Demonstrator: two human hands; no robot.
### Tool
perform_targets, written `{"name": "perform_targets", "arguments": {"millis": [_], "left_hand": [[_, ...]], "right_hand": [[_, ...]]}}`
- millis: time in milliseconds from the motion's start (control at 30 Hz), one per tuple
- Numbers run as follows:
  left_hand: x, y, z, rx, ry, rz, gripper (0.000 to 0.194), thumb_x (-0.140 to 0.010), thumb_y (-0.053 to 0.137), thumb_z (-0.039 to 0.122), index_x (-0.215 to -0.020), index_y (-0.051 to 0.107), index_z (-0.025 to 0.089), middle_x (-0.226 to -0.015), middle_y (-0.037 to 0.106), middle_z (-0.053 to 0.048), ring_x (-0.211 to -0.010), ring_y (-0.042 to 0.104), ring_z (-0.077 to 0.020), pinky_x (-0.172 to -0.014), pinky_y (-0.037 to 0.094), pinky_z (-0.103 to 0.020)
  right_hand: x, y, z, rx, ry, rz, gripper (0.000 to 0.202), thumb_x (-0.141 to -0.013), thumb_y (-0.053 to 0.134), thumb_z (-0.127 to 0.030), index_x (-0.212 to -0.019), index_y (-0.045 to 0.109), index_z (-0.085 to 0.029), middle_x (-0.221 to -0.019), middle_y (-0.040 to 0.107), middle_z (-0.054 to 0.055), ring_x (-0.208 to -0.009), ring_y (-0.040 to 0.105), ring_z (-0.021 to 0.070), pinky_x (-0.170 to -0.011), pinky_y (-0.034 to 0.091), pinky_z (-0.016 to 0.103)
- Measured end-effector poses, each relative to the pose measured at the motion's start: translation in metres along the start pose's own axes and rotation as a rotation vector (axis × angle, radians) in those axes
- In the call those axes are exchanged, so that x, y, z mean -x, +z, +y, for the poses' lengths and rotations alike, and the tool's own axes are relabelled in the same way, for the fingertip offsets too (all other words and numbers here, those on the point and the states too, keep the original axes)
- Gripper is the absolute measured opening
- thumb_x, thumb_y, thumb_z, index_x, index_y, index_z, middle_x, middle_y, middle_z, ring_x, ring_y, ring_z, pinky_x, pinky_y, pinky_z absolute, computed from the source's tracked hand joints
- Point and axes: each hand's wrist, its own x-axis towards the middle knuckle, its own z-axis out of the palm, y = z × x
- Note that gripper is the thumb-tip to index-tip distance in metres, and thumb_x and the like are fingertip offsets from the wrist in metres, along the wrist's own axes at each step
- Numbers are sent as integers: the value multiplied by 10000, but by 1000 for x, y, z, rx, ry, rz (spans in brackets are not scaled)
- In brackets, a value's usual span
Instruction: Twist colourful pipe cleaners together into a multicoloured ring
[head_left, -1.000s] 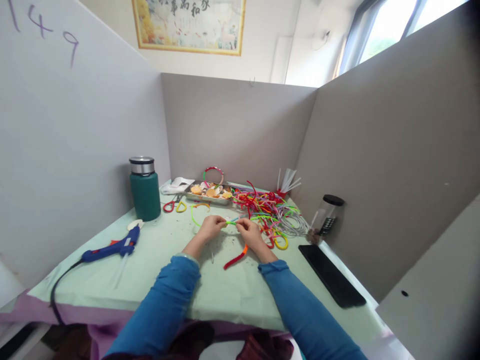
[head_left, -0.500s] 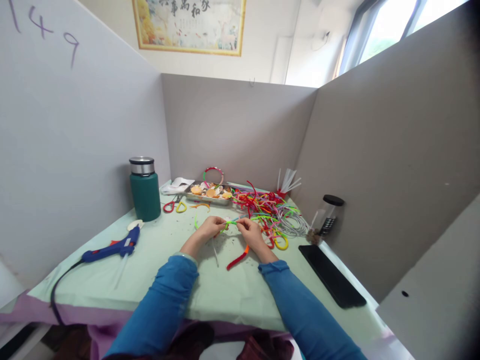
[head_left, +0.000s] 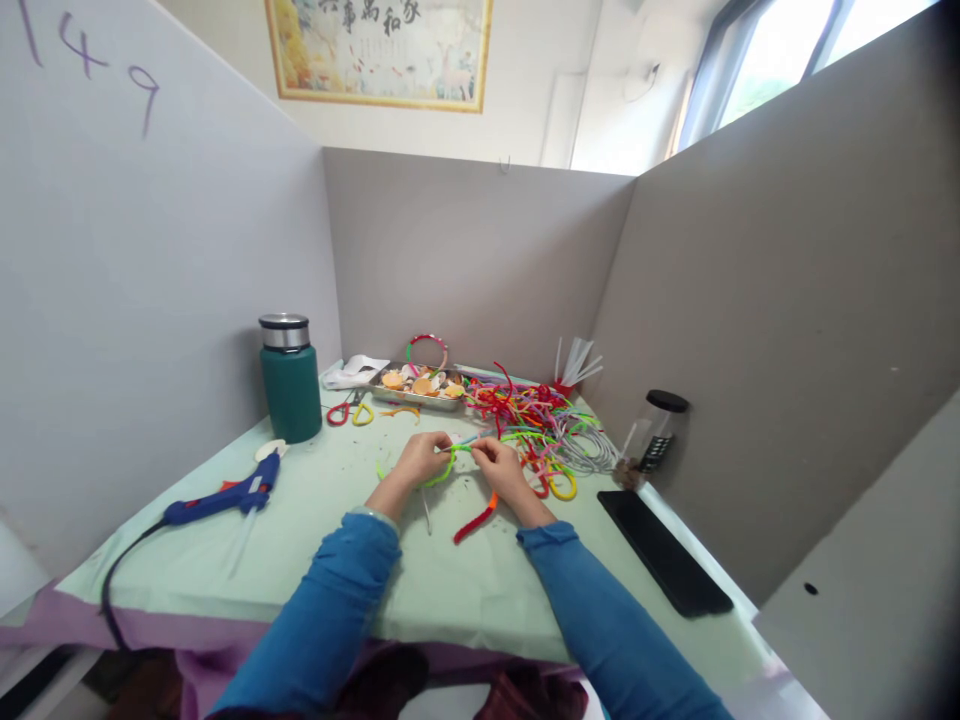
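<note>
Green strip [head_left: 463, 448] over pale green tabletop [head_left: 465, 590], grey partitions [head_left: 480, 250] around

Grey partitions [head_left: 480, 250], pale wall [head_left: 529, 70], bright window [head_left: 776, 50]

green strip [head_left: 451, 467] partly behind left hand [head_left: 426, 458], poster [head_left: 381, 62] cropped above

You are working in a craft booth: flat grey partitions [head_left: 480, 250] are enclosing your pale-green covered table [head_left: 180, 570], where a blue pistol-shaped glue gun [head_left: 225, 498] and tangled, multicoloured fuzzy stems [head_left: 517, 405] are lying.
</note>
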Motion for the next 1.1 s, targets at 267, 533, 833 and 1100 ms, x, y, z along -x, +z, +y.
{"name": "perform_targets", "arguments": {"millis": [267,533,833,1100], "left_hand": [[2,-1,1,-32,41,2,148,-652,597,290,-732,668,188,-713,651,-17,-663,538,-143,-612,351,-216],[4,-3,7,-1,64,34,178,-720,548,306,-772,677,194,-756,672,-27,-663,548,-136,-619,354,-227],[2,-7,10,284,-190,-67,344,-671,566,454,-669,664,124,-516,572,-6,-439,415,-85,-461,293,-217],[1,-11,9,504,-489,-176,472,-601,623,548,-634,659,78,-304,289,54,-312,260,-58,-383,179,-224]], "right_hand": [[0,-1,-1,-5,-7,8,168,-732,497,-262,-776,637,-181,-730,636,12,-633,528,143,-604,396,249],[1,-1,1,-2,-31,23,184,-749,481,-282,-790,631,-182,-696,621,6,-632,528,147,-596,387,248],[1,1,-1,23,-52,4,195,-754,480,-292,-781,634,-174,-693,618,7,-617,515,133,-576,375,235],[1,1,-1,10,-63,-16,174,-758,485,-265,-788,632,-177,-692,620,4,-607,518,127,-557,367,227]]}}
